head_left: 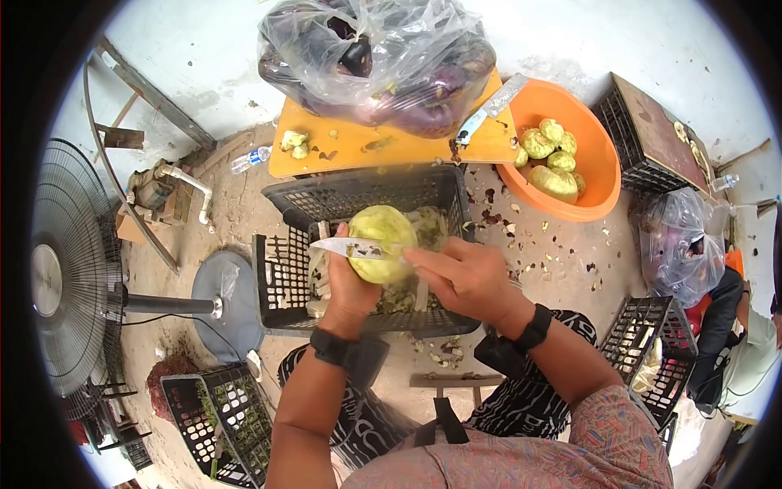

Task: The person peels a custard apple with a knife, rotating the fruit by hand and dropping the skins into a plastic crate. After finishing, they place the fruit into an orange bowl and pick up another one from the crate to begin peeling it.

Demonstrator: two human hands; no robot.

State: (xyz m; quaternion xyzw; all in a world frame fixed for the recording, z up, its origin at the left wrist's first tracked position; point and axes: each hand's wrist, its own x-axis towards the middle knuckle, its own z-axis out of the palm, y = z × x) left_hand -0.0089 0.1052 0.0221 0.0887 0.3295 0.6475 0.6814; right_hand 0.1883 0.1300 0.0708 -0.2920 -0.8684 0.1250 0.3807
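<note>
My left hand [349, 287] holds a large pale green peeled vegetable [381, 231] from its left and lower side. In my right hand [468, 275] is a small knife [350, 247], its blade lying across the front of the vegetable and pointing left, with dark scraps on it. Both hands are over a black plastic crate [285, 273] that contains peelings and trimmings. The knife's handle is mostly hidden by my right fingers.
Beyond the crate, an orange board [326, 147] bears a bag of eggplants [383, 81] and a cleaver [493, 106]. An orange basin [599, 155] with peeled vegetables stands right of it. A fan [61, 277] stands left; more crates [643, 350] lie around.
</note>
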